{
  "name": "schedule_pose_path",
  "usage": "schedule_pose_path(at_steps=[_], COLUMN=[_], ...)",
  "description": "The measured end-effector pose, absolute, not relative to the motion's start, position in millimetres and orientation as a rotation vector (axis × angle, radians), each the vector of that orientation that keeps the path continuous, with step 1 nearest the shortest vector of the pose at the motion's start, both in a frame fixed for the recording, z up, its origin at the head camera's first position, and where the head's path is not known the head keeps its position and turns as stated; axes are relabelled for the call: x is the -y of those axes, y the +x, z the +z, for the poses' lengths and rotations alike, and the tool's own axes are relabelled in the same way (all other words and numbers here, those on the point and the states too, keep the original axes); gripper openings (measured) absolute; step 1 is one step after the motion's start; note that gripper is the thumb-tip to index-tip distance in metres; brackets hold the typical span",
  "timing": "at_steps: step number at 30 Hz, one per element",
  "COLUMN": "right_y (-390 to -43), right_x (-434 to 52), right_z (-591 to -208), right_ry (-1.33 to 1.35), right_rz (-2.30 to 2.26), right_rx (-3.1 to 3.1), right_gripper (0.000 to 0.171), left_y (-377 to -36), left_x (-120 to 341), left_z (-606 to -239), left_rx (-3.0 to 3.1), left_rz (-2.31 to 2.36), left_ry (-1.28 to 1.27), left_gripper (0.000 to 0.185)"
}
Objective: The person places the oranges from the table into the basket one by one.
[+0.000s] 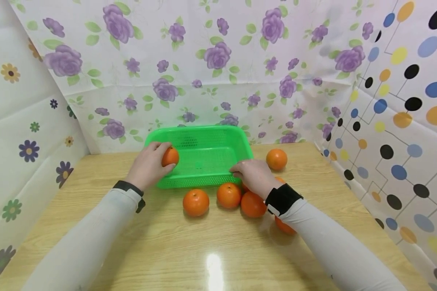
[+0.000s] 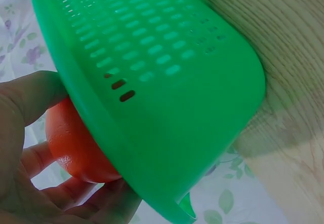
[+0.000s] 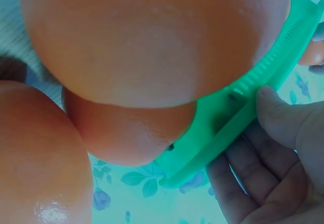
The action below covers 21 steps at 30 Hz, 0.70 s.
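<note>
A green perforated basket (image 1: 204, 139) stands on the wooden table (image 1: 167, 242) against the back wall. My left hand (image 1: 149, 163) grips an orange (image 1: 170, 157) over the basket's left rim; the left wrist view shows the same orange (image 2: 76, 143) in my fingers behind the basket wall (image 2: 167, 82). My right hand (image 1: 253, 174) pinches the basket's front right rim (image 3: 243, 102), thumb on top and fingers underneath. Several oranges lie in front of the basket: one (image 1: 196, 202), another (image 1: 229, 195), a third (image 1: 253, 204). They fill the right wrist view (image 3: 152, 36).
One more orange (image 1: 276, 159) lies right of the basket, and another (image 1: 285, 226) is partly hidden under my right forearm. Patterned sheets wall the table on the left, back and right. Bare tabletop stretches toward the near edge.
</note>
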State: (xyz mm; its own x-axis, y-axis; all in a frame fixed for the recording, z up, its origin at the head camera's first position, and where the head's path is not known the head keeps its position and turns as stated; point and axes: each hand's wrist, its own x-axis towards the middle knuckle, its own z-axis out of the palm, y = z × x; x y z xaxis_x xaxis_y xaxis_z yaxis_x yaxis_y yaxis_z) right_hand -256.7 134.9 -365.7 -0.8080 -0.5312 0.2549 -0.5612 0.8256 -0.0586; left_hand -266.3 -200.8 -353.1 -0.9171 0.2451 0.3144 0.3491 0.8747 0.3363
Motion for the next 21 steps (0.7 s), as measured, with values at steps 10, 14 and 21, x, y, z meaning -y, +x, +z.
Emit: schedule_pose_path(at_steps=[10, 14, 21], right_y=[-255.0, -255.6, -256.6], right_x=[-134.5, -134.4, -133.9], right_z=[-363.7, -364.2, -364.3], right_ry=[0.847, 0.833, 0.815], right_rz=[0.190, 0.193, 0.220], right_rx=[2.776, 2.785, 2.811], right_gripper=[0.021, 0.021, 0.020], left_y=[-270.5, -273.0, -274.2], left_x=[203.3, 204.2, 205.3], left_z=[-355.6, -357.0, -358.2], left_rx=[2.809, 2.813, 2.836], left_rz=[-0.554, -0.542, -0.526], left_ry=[-0.439, -0.435, -0.434], left_gripper=[0.066, 0.066, 0.066])
